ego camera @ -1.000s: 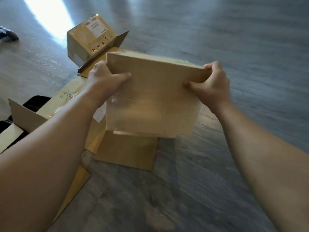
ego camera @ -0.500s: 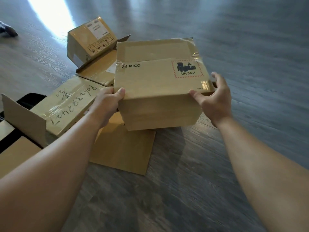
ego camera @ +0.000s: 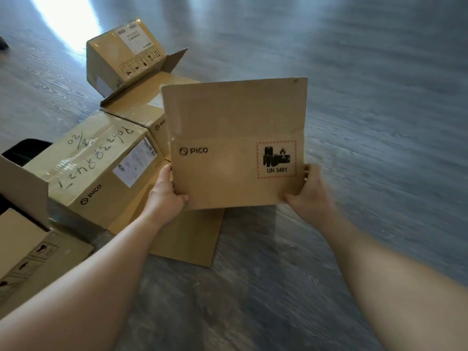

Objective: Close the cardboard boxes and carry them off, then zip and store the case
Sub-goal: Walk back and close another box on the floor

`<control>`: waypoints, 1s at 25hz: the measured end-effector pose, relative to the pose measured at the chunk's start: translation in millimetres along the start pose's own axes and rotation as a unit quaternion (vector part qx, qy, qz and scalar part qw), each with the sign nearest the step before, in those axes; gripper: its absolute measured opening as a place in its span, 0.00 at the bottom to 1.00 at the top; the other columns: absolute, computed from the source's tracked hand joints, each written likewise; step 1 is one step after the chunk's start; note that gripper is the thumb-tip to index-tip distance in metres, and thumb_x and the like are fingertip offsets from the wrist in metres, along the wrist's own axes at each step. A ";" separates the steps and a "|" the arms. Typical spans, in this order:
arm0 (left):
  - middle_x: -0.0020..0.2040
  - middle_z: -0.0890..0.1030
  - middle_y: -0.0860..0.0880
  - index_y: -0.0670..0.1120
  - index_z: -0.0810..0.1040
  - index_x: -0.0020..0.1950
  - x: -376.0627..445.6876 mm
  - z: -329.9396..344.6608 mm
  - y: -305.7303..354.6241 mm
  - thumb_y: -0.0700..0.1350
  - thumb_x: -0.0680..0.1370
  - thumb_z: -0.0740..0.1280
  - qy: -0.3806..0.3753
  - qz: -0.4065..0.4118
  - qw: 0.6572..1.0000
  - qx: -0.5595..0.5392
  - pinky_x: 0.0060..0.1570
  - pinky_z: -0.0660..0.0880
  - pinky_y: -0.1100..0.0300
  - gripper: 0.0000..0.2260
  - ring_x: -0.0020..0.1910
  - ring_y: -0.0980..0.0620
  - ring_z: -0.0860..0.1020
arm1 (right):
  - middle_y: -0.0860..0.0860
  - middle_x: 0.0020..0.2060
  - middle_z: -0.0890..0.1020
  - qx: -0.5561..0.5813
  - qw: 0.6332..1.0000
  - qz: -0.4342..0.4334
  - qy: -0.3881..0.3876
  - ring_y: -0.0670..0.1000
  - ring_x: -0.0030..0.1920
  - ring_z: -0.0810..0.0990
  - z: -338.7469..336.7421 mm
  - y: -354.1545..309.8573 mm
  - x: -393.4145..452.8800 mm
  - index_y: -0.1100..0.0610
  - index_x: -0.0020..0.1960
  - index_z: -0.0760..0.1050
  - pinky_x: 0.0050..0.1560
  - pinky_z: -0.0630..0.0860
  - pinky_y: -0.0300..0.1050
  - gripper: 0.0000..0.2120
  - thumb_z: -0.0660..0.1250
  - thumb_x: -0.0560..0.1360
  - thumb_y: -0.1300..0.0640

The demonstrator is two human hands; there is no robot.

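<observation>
We hold a cardboard box (ego camera: pixel 235 158) up off the floor (ego camera: pixel 379 97) in front of us, its printed side facing us. That side reads PICO at the left and carries a red-bordered battery warning label (ego camera: pixel 276 159) marked UN 3481 at the right. A flap (ego camera: pixel 234 108) stands upright above the printed side.

Our left hand (ego camera: pixel 166 192) grips the box's lower left edge, thumb on the front face. Our right hand (ego camera: pixel 307 192) grips the lower right edge, thumb at the bottom corner and fingers curled around the side.

To the left, on the floor, sits a taped box (ego camera: pixel 93 165) with handwritten numbers on top, a white label and a PICO mark on its side. Behind it lies another PICO box (ego camera: pixel 144 107), partly hidden by the one we hold. Farther back, a tilted box (ego camera: pixel 121 54) with handling symbols rests against it, one flap open. A flat piece of cardboard (ego camera: pixel 187 241) lies on the floor beneath our left wrist. At the lower left edge is an open box (ego camera: pixel 27 249) with a raised flap. Something black (ego camera: pixel 25 150) shows behind it, too hidden to identify.

The floor is grey wood grain, with a bright glare at the top left.
</observation>
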State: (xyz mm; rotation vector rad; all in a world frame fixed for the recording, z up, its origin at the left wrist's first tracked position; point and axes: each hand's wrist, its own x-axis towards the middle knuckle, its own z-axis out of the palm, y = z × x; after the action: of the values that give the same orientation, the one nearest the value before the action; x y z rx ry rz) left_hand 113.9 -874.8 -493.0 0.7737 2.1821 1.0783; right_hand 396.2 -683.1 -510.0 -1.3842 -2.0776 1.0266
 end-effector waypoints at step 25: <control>0.62 0.78 0.52 0.50 0.71 0.69 -8.7 3.3 -4.5 0.52 0.67 0.80 -0.101 -0.115 0.983 0.100 0.54 0.76 0.53 0.34 0.60 0.49 0.77 | 0.48 0.61 0.81 -0.007 0.985 0.057 -0.166 0.52 0.61 0.79 -11.8 8.0 -5.8 0.52 0.71 0.72 0.62 0.77 0.53 0.39 0.84 0.64 0.47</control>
State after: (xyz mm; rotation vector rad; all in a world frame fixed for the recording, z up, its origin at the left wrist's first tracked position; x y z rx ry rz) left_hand 120.9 -881.7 -496.2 0.6636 2.1621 0.6451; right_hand 411.4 -682.6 -508.5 -1.4322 -2.2609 1.3726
